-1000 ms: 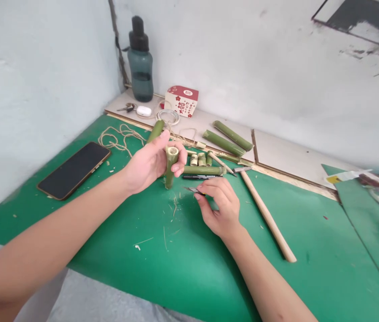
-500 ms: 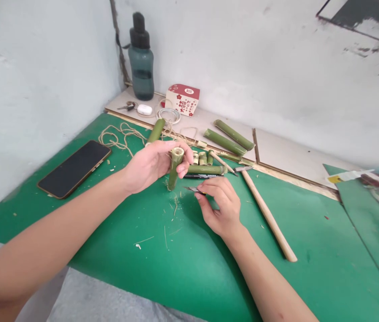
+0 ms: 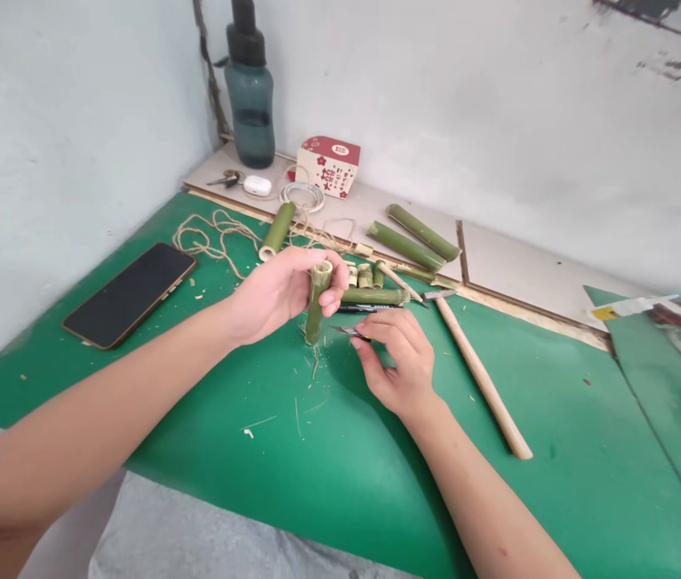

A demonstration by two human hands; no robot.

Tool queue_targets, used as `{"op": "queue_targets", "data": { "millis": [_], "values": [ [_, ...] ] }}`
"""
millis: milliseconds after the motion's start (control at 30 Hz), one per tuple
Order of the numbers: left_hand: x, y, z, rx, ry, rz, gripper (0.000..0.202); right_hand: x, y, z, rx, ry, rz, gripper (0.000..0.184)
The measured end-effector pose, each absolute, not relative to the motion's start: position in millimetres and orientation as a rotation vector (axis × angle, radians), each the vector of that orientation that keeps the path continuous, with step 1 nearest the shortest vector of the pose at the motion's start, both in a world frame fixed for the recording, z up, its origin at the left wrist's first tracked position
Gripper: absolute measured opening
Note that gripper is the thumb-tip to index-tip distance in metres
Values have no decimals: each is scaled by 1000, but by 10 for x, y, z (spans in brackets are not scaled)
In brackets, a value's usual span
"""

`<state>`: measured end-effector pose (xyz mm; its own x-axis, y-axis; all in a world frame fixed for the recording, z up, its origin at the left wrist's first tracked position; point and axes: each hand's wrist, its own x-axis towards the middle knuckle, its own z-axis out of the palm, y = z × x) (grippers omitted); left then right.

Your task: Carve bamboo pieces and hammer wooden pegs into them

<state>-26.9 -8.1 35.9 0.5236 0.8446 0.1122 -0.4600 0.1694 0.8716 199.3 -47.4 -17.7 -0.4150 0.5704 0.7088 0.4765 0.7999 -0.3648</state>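
A short green bamboo tube [image 3: 314, 310] stands nearly upright, slightly tilted, its hollow pale end facing up. My left hand [image 3: 280, 293] is closed around its upper part, fingers behind and to the right. To the right, my right hand [image 3: 397, 354] pinches a small craft knife [image 3: 349, 331], its blade pointing left at the tube's lower part with a small gap between them. Thin bamboo shavings [image 3: 315, 362] lie around the tube's foot. Behind my hands are a longer bamboo piece [image 3: 376, 297], a black marker [image 3: 355, 308] and several short bamboo pieces [image 3: 365, 276].
A hammer [image 3: 485, 378] lies right of my right hand, a phone [image 3: 132, 293] at left. Twine [image 3: 213, 237], another bamboo tube [image 3: 278, 229], a ring of tape [image 3: 302, 197], a red-and-white box [image 3: 329, 167], a bottle [image 3: 251, 104] and two bamboo lengths [image 3: 406, 245] are along the back.
The camera view has shifted slightly, so everything sits a little higher in the picture. Both hands keep their grips, and the knife stays beside the tube.
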Motion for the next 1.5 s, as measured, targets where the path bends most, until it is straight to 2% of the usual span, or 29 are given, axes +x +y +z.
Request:
{"op": "queue_targets", "data": {
  "millis": [333, 600, 867, 1167, 1500],
  "values": [
    [-134, -208, 327, 1022, 577, 1017, 58, 1977, -487, -141, -766, -2174, 181, 26],
    [-140, -209, 303, 1095, 559, 1005, 50, 2013, -487, -88, -854, -2340, 239, 16],
    [-119, -175, 208, 1311, 586, 1059, 27, 2015, -487, -81, -873, -2338, 230, 15],
    [-124, -132, 165, 1333, 512, 1056, 30, 2089, -479, -106, -887, -2445, 251, 5],
    [-205, -205, 269, 1439, 537, 939, 20, 2060, -501, -171, -873, -2433, 138, 12]
  ]
}}
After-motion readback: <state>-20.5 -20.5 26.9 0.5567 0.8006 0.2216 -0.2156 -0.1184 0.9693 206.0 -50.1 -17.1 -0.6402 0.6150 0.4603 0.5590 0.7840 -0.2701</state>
